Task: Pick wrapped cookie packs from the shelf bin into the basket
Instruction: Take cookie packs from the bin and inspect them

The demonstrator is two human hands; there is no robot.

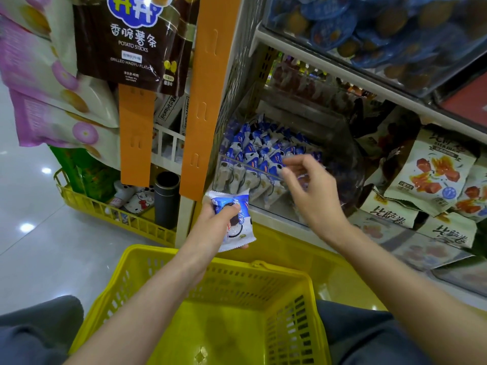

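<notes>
Yellow plastic mesh-walled basket (210, 293) filled the bottom of the head view, set between the person's knees. Just above its far rim in the picture, the left hand (210, 225) gripped a blue-and-white wrapped cookie pack (237, 222), with the thumb curled over the front of the wrapper and the fingertips showing beneath its lower edge. That pack was outside the clear plastic shelf bin (290, 111), close to its lower front corner.

Up and to the right, apart from the held pack, the right hand (308, 191) reached over the bin's front lip. It was level with the heap of blue-and-white cookie packs (258, 154) standing on end inside. Its fingers were loosely curled, with thumb and forefinger a little apart. Motion blur smeared the fingertips, so perhaps a wrapper lay between them; I could not tell.

A tall orange slotted strip (208, 101) stood just left of the bin, and pale printed snack bags (432, 169) lay on the shelf to its right.
</notes>
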